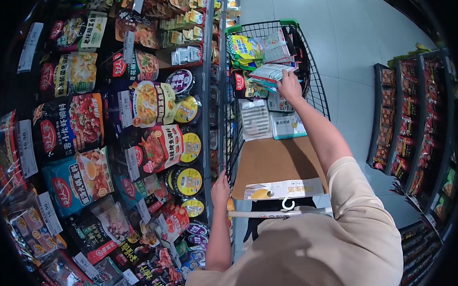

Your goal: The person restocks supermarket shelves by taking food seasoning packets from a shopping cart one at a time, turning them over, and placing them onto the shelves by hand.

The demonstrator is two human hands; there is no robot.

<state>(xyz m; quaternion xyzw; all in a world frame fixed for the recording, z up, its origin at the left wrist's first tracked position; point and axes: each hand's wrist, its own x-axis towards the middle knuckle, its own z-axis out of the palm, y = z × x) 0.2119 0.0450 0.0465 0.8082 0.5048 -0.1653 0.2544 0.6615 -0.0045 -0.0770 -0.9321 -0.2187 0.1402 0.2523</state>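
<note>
My right hand (289, 86) reaches into the shopping cart (313, 79), its fingers closed on a white and teal packet (271, 72). Around it in the cart lie a yellow and green bag (247, 47), a grey packet (276, 44) and a red-and-dark food pouch (241, 83). Nearer to me are a striped pack (255, 119) and a white and teal flat pack (288, 126). My left hand (221, 189) is beside the shelf's edge, left of the cart, with its fingers pointing forward and nothing visible in them.
On the left, a shelf holds rows of seasoning pouches (156, 148), price tags (27, 147) and round tubs (190, 181). A brown board (280, 161) and the cart handle (251, 214) are close to me. Another stocked shelf (407, 121) stands right, across the tiled floor (349, 53).
</note>
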